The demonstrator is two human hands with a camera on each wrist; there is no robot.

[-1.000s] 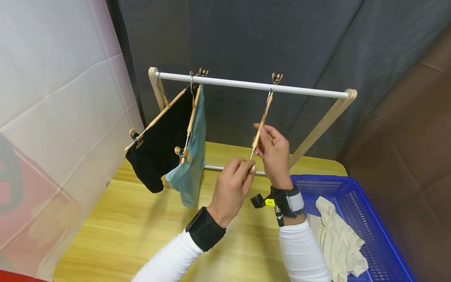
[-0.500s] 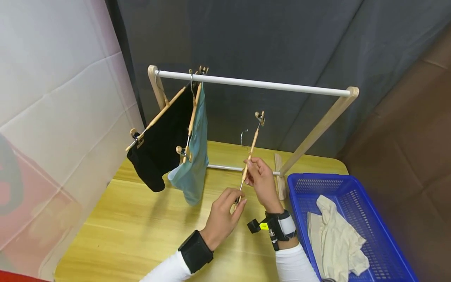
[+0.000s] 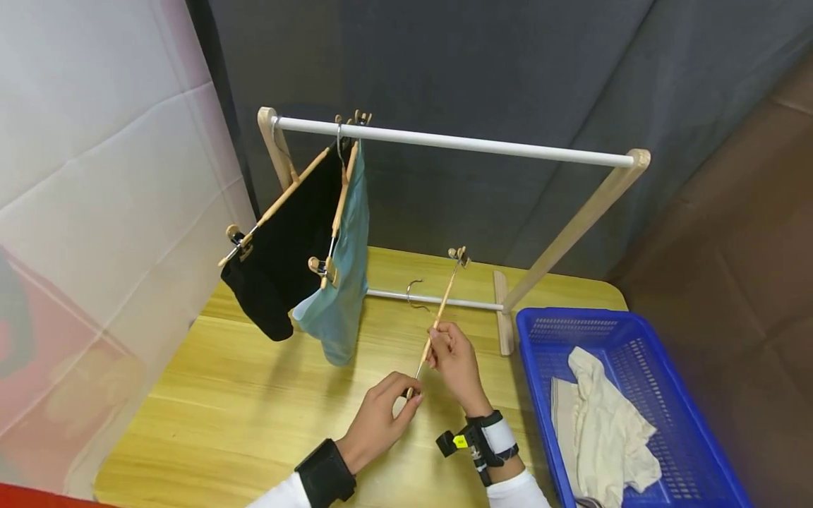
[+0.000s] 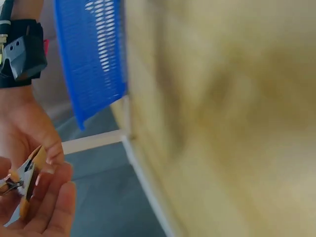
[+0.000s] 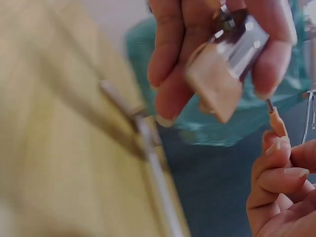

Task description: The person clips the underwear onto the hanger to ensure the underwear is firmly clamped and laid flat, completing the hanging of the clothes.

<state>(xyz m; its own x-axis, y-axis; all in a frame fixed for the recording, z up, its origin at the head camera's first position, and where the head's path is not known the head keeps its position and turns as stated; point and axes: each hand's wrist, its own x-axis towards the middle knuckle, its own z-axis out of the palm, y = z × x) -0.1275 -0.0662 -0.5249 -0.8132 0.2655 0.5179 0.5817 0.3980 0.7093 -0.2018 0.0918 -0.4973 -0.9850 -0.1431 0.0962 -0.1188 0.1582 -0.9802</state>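
A clip hanger (image 3: 447,296) of light wood, with a metal hook and a clip at each end, is held in front of the rack, bearing no garment. My left hand (image 3: 377,420) pinches the hanger's near clip (image 5: 215,81), whose wooden tabs and metal spring show large in the right wrist view. Farther along, my right hand (image 3: 459,370) pinches the wooden bar between thumb and fingers. The far clip (image 3: 459,257) points toward the back of the table. In the left wrist view, the near clip sits among my left fingers, with my right hand behind it.
A rack with a white rail (image 3: 457,142) stands at the back. Black shorts-like clothing (image 3: 286,240) and a light blue garment (image 3: 346,282) hang from clip hangers at its left. A blue basket (image 3: 578,312) with cream cloth (image 3: 603,423) is at the right.
The hanger has come off the rail and moved down and toward me, a little left, with both hands on it. The hanging clothes and the basket stay in place.
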